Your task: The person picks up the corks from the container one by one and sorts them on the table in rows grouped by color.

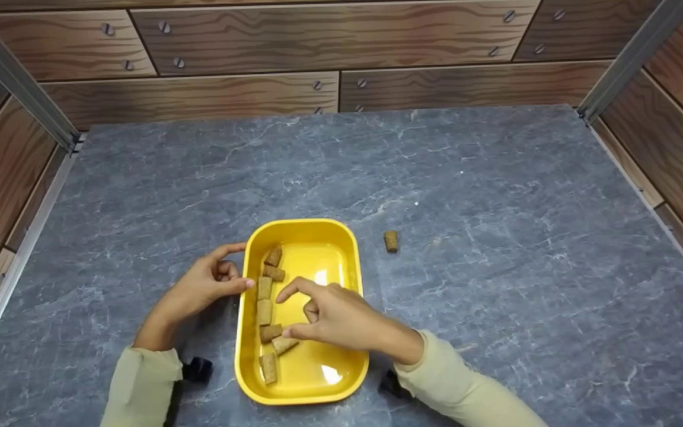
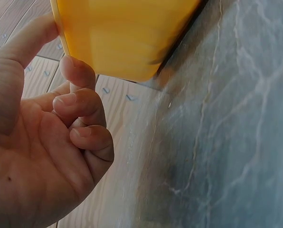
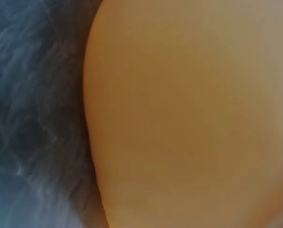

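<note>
A yellow tub (image 1: 303,400) stands on the table with several corks (image 1: 265,312) in a rough line along its inner left side. My left hand (image 1: 202,284) holds the tub's left rim, thumb on the edge and index finger stretched to the wall; its other fingers are curled. Inside the tub, my right hand (image 1: 341,317) has thumb and index finger spread apart. The right thumb tip is right at a slanted cork (image 1: 285,344), and the index tip is beside the line. In the right wrist view the tub's yellow wall (image 3: 189,114) hides the fingers.
A single cork (image 1: 391,241) is on the grey marbled table (image 1: 495,267), right of the tub. Wood-patterned panels (image 1: 341,35) enclose the back and sides, with metal posts (image 1: 638,59) at the rear corners.
</note>
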The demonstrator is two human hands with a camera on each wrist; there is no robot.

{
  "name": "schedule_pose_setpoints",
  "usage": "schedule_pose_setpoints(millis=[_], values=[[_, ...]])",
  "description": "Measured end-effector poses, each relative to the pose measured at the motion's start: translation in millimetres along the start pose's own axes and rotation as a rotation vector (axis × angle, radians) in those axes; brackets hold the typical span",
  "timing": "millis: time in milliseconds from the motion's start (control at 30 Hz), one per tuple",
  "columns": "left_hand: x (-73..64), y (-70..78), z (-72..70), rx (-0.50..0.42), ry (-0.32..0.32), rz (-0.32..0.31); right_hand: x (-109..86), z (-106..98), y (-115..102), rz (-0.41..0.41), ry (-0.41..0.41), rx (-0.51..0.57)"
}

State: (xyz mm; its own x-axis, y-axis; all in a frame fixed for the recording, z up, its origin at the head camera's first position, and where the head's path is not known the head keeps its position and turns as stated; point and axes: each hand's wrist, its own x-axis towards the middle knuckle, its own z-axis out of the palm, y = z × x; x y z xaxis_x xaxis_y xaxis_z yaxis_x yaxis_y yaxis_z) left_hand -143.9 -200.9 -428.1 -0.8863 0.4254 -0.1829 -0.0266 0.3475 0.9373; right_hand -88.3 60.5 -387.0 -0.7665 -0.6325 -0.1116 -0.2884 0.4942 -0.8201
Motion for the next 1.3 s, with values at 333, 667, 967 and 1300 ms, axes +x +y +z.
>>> schedule_pose_setpoints(millis=[333, 667, 967, 1300], values=[[0.2, 0.4, 0.2, 0.013, 0.007, 0.002, 3.5, 10, -7, 0.022, -0.016, -0.066], [0.6, 0.3, 0.5, 0.017, 0.013, -0.003, 9.6, 23, -9, 0.045, -0.074, -0.238], [-1.0, 0.8, 0.6, -0.018, -0.001, 0.026, 13.3, 35, -4, 0.011, -0.120, -0.349], [-1.4, 1.1, 0.9, -0.026, 0.007, 0.017, 12.8, 41, 0, -0.002, -0.212, -0.452]])
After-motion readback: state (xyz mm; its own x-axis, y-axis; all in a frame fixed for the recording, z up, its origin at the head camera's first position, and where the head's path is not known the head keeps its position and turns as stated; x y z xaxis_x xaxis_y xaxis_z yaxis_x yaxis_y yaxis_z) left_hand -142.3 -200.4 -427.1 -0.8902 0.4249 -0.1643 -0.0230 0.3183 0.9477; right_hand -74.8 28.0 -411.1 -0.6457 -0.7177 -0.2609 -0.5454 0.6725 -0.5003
